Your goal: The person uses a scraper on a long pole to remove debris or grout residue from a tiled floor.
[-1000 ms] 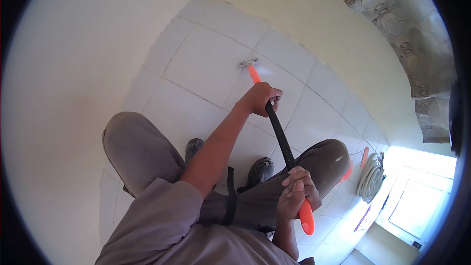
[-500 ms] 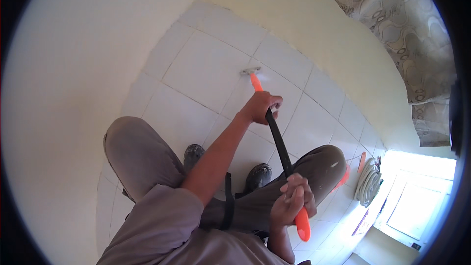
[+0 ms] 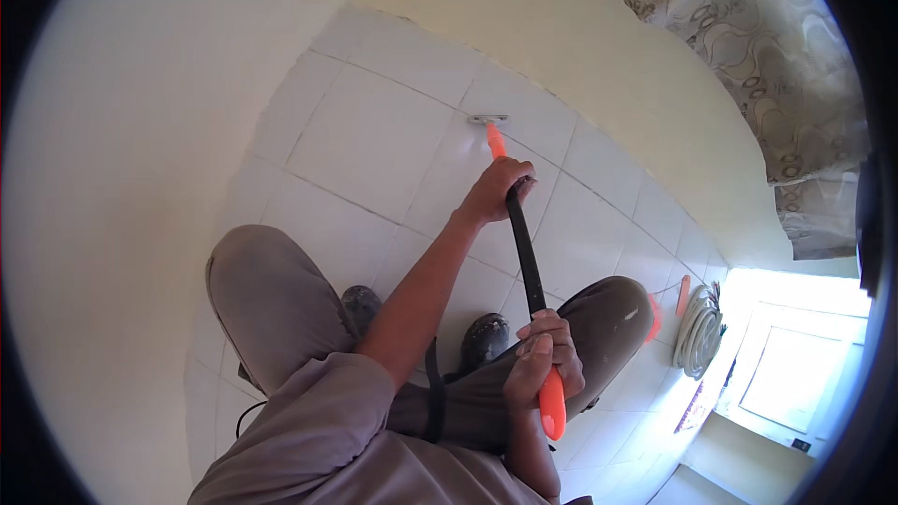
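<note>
Both of my hands hold a long-handled scraper (image 3: 527, 252) with a black shaft, orange ends and a short, flat metal head (image 3: 487, 119). My left hand (image 3: 500, 189) is wrapped round the shaft just behind the orange lower end. Nearer my body, my right hand (image 3: 544, 360) grips the shaft by the orange end piece, which sticks out below the fist. The scraper head rests on the white tiled floor (image 3: 374, 131), at a joint between tiles. Whatever touches the floor under the head is too small to make out.
Cream walls (image 3: 636, 112) meet in a corner beyond the tiles. A patterned curtain (image 3: 739, 56) hangs at the upper right. Coiled pale cable or hose (image 3: 698, 332) lies on the right, beside an orange strip (image 3: 683, 295). My bent knees and dark shoes (image 3: 485, 341) frame the handle.
The scraper head has slid away from me and slightly right over the tiles, onto the joint. Both hands moved forward with the shaft, keeping their grip. The view has shifted slightly.
</note>
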The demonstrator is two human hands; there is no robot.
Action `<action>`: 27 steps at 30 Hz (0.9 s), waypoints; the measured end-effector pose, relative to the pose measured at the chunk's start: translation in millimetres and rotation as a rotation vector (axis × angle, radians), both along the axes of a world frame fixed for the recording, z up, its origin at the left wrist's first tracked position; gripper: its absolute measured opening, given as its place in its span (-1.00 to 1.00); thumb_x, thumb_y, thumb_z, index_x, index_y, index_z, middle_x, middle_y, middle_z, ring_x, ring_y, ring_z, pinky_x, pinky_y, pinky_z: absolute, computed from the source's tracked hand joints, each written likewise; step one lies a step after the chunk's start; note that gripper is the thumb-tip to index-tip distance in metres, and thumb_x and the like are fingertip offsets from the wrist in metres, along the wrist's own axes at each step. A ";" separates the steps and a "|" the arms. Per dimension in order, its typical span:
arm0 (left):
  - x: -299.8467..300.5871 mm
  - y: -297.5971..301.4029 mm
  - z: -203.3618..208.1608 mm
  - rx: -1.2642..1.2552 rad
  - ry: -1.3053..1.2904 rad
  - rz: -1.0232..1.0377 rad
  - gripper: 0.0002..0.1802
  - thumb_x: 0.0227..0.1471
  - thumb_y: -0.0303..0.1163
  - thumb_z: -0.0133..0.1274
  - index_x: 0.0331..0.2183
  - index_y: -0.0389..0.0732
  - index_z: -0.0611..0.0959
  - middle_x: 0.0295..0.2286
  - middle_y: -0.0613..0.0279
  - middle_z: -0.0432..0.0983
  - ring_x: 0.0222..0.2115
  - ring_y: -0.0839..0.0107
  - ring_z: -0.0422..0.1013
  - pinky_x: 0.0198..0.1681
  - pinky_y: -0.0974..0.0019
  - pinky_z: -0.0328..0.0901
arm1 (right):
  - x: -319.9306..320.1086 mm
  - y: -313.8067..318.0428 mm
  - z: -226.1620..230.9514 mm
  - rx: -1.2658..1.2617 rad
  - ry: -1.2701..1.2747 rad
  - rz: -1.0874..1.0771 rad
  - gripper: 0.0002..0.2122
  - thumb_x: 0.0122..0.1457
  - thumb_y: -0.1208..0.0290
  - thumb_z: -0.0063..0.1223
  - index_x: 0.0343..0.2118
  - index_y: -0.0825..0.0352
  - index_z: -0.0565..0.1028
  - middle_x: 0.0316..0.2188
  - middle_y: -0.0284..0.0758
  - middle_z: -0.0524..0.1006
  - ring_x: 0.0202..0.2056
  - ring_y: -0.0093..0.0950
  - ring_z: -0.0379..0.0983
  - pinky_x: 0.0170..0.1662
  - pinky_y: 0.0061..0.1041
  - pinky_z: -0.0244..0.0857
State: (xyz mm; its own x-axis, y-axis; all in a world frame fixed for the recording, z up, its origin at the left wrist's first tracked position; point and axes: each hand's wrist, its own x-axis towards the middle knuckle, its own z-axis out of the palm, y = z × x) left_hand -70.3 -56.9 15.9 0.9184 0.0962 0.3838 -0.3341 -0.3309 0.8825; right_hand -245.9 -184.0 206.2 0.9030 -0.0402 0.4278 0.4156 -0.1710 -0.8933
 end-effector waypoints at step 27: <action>18.9 -61.7 24.2 -0.166 0.008 -0.176 -0.78 -0.20 -0.44 0.22 -0.67 -0.14 0.47 -0.79 0.33 0.25 -0.72 0.37 0.25 -0.55 0.30 0.16 | 30.1 -26.6 70.2 -0.049 -0.061 0.186 -0.65 0.09 0.25 0.16 -0.71 0.31 0.35 -0.77 -0.35 0.37 -0.69 -0.43 0.35 -0.32 -0.21 0.39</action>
